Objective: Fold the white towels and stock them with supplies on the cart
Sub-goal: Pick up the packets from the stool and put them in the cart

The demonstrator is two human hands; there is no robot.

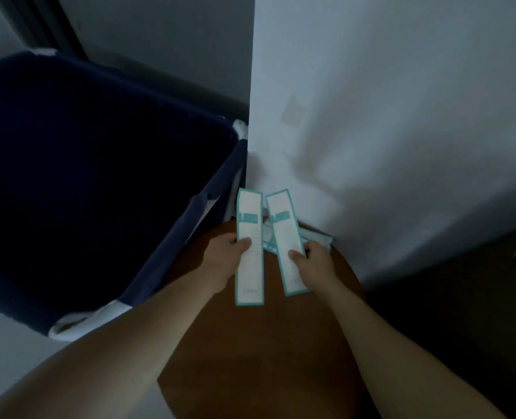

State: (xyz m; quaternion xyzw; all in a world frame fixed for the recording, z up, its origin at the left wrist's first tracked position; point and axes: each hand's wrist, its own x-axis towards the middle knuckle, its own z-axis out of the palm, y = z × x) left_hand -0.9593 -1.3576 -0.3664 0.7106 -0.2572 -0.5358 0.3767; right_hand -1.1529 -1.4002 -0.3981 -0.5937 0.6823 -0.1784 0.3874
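Note:
My left hand [225,257] pinches a long white packet with a teal border [249,225], thumb on its face. My right hand [314,264] pinches a second packet of the same kind [284,228], tilted slightly left. Both packets are held above a round brown table [250,358]. More teal-edged packets [320,238] lie on the table's far edge, partly hidden behind the held ones. No white towel shows in this view.
A dark blue fabric cart bin [84,176] with white frame corners stands left of the table, its inside in deep shadow. A white wall [386,116] rises behind the table. Dark floor lies at the right.

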